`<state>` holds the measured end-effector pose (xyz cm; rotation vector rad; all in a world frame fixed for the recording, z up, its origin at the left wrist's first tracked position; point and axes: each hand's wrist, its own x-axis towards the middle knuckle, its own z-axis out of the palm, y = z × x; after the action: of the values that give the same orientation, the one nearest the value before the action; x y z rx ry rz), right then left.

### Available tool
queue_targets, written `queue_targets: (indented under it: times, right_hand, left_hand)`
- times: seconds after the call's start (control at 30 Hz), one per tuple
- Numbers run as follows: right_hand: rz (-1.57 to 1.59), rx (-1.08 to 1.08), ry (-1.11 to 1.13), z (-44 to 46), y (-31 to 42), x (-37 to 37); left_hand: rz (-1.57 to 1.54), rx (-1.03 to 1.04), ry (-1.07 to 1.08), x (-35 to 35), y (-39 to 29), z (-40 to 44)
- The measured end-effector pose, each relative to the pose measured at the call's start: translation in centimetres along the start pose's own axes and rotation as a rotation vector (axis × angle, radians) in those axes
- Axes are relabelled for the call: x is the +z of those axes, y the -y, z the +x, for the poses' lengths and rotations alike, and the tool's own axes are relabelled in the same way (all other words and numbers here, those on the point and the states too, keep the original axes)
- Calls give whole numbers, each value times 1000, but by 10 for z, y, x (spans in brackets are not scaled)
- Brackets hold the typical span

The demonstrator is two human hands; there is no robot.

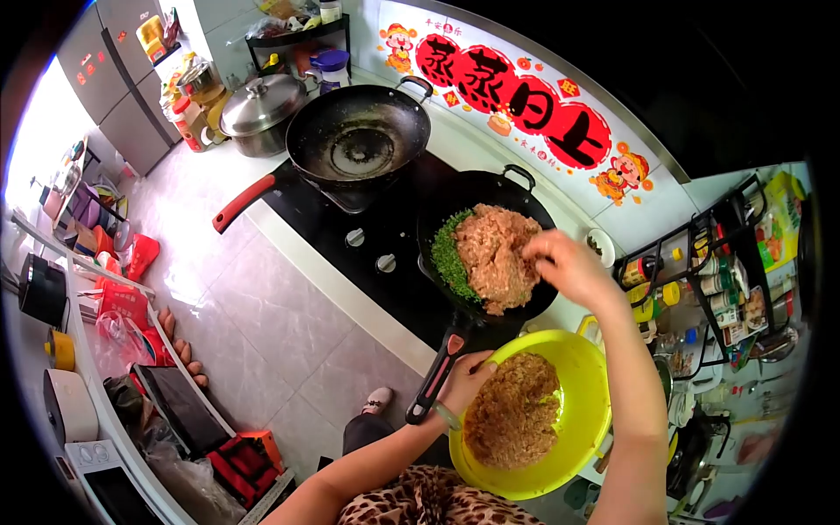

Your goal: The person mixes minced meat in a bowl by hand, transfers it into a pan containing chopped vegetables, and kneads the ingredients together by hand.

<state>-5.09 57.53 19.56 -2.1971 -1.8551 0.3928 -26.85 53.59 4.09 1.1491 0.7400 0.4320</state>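
My left hand grips the rim of a yellow-green bowl, its thumb over the edge. Inside the bowl lies a mass of brownish, seasoned minced meat. In the front wok, pink minced meat is heaped beside finely chopped greens. My right hand reaches over the wok, its curled fingers pinched at the right side of the pink meat. Part of its grasp is hidden by the fingers. The wok's black handle passes close by my left wrist.
Another black wok with a red handle sits on the rear burner. A lidded steel pot stands behind it. A small white dish and a spice rack are at right. Shelves with bags line the left.
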Motion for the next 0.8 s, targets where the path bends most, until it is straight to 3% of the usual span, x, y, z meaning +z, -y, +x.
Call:
queue_targets:
  times: [0.1,0.13,0.2,0.23,0.33,0.4,0.47,0.6,0.67,0.73,0.8]
  right_hand:
    - [-131,-98,307,-6,-16,43]
    - [-166,-103,333,2,-12,59]
    - [-287,-197,177,29,-14,85]
    - [-287,46,404,52,7,73]
    - [-87,121,248,77,13,73]
    - [64,171,372,82,3,57]
    - [160,13,216,73,-16,33]
    - [610,-37,-6,33,5,-34]
    - [812,-65,-169,35,-11,-4]
    - [773,-32,-212,36,-17,48]
    - [816,126,-20,24,-20,80]
  left_hand:
    - [-9,57,8,0,-1,1]
    - [12,72,-8,1,-3,1]
    - [57,39,4,-2,-2,1]
    - [32,18,11,-2,-2,1]
    - [46,35,13,-2,0,1]
    - [-28,59,-18,0,7,0]
    - [-18,18,-16,-1,-2,-3]
    - [1,12,-27,0,0,-1]
    - [32,18,-28,0,-1,0]
    - [65,6,-26,0,5,3]
    - [82,101,-76,0,23,7]
